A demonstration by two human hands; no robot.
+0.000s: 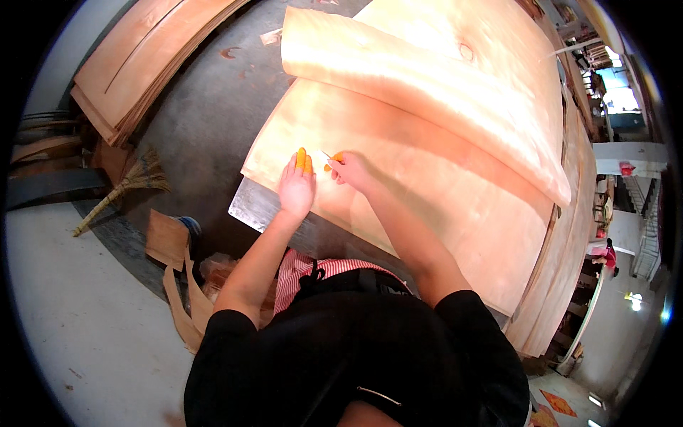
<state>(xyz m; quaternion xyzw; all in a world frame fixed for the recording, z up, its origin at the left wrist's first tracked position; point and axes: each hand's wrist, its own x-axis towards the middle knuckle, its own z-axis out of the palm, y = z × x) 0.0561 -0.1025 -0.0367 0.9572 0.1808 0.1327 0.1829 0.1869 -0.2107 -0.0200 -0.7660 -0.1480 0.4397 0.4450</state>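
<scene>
A large sheet of pale wood veneer [427,220] lies before me, with its far part rolled back over itself as a loose curl [398,64]. My left hand [297,186] rests flat on the sheet near its left end, fingers stretched out, with orange covers on some of them. Just right of it, my right hand [348,171] pinches a thin, pointed, blade-like tool [326,154] close to the veneer. Orange covers also show on right-hand fingers. The tool's exact kind is too small to make out.
Below the veneer's left corner, a grey metal-like surface [249,205] sticks out. More veneer is stacked at the upper left [142,64] and along the right side [565,285]. A straw broom [128,186] lies at left, near wood scraps [171,238]. A distant person [609,256] appears at right.
</scene>
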